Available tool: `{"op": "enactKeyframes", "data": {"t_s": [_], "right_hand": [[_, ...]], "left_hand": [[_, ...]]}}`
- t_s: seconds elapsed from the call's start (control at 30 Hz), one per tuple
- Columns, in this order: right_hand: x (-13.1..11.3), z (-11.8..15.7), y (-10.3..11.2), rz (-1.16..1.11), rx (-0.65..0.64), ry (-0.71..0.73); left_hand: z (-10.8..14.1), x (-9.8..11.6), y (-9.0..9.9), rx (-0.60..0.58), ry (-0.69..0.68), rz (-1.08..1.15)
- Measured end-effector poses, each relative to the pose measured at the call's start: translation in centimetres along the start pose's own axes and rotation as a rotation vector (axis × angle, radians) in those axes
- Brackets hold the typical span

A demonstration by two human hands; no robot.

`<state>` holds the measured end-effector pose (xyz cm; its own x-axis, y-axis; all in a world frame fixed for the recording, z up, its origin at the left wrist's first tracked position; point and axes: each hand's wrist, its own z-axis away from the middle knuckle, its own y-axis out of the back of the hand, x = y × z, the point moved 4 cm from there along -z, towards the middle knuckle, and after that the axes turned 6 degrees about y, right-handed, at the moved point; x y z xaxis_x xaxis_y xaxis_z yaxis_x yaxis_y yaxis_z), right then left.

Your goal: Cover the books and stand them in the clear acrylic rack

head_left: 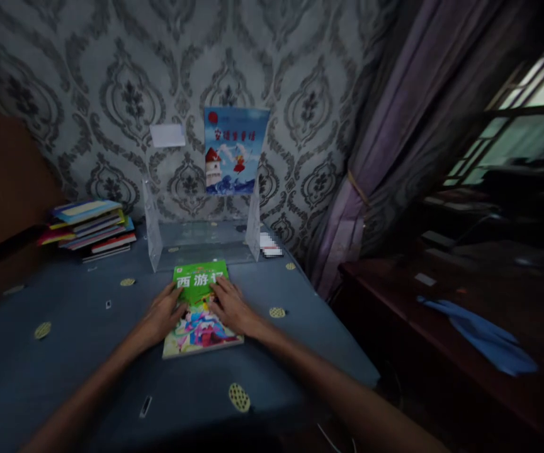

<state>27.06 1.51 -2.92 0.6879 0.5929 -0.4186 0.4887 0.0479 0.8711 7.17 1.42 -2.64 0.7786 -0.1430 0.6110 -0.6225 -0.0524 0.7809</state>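
Note:
A green picture book [202, 324] with white Chinese characters and a colourful drawing lies flat on the table. My left hand [164, 311] rests at the book's left edge, its fingertips and thumb on the cover. On the right half of the cover lies my right hand [232, 307], fingers stretched out and apart. Neither hand lifts the book. Just beyond its top edge stands a clear plastic stand [153, 236] with two upright sides. Above the stand, a blue book [237, 151] with red characters shows upright against the wall; its support is hard to make out.
A stack of books [93, 228] sits at the table's back left. Beside the stand's right side is a small white item [271, 245]. The table's right edge drops off beside a purple curtain [361, 182]. Farther right, a blue cloth-like item [482, 333] lies on a dark red surface [385, 302].

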Motion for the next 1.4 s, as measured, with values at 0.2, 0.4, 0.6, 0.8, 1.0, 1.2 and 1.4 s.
{"op": "enactKeyframes", "data": {"t_s": [0.2,0.4,0.6,0.8,1.0,1.2,1.4], "right_hand": [[0.6,0.2,-0.4,-0.046,0.09,0.037],[0.0,0.5,0.4,-0.123,0.086,-0.004],[0.3,1.1,0.6,-0.248,0.113,-0.011],[2.3,1.1,-0.5,-0.471,0.277,-0.23],[3.0,0.2,0.8,-0.766,0.625,-0.409],[3.2,-2.3,5.4,-0.773,0.805,-0.406],[1.3,-2.0,9.3,-0.648,1.031,-0.007]], "left_hand": [[-2.2,-1.6,0.3,0.188,0.349,0.849],[-2.4,-1.5,0.3,0.131,0.66,1.169],[-1.9,0.9,-1.7,-0.067,0.702,1.294],[-1.0,2.9,-1.1,-0.039,0.706,1.363],[-1.4,5.8,0.5,0.02,0.528,1.361],[-3.5,8.6,3.9,0.439,0.031,0.832],[-4.7,9.0,4.2,0.659,-0.278,0.577]]}}
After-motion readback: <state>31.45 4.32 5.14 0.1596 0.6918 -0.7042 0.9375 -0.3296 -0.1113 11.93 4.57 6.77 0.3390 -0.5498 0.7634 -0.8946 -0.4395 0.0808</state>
